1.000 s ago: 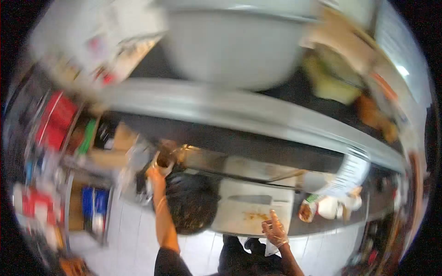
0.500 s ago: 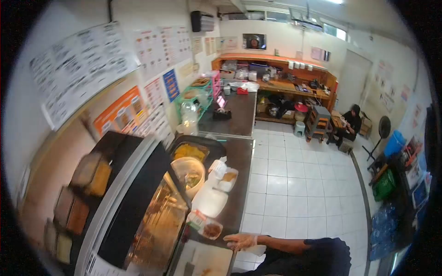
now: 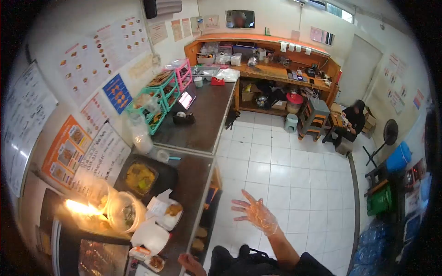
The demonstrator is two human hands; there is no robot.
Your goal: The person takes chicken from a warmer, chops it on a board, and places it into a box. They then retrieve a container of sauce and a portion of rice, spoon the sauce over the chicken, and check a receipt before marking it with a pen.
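Observation:
My right hand [image 3: 258, 215], in a clear plastic glove, is raised over the tiled floor with its fingers spread and nothing in it. My left hand [image 3: 190, 265] is low at the counter's front edge, beside a small container of reddish-brown food [image 3: 155, 262]; its fingers are too unclear to read. Left of it lie an open white box [image 3: 150, 235] and a white box holding brown food [image 3: 173, 210]. A round tub [image 3: 125, 212] stands behind them, near a black tray of yellow food [image 3: 140, 178].
The dark counter [image 3: 195, 133] runs back past green baskets [image 3: 156, 110] and a phone [image 3: 186, 99]. A person [image 3: 353, 120] in dark clothes sits at the back right near stacked stools [image 3: 315, 117]. A fan [image 3: 390, 132] and a green crate [image 3: 379, 198] stand at the right.
The view has swung right and shows more floor. My right hand has risen away from the counter with fingers spread. My left hand has come into view at the bottom.

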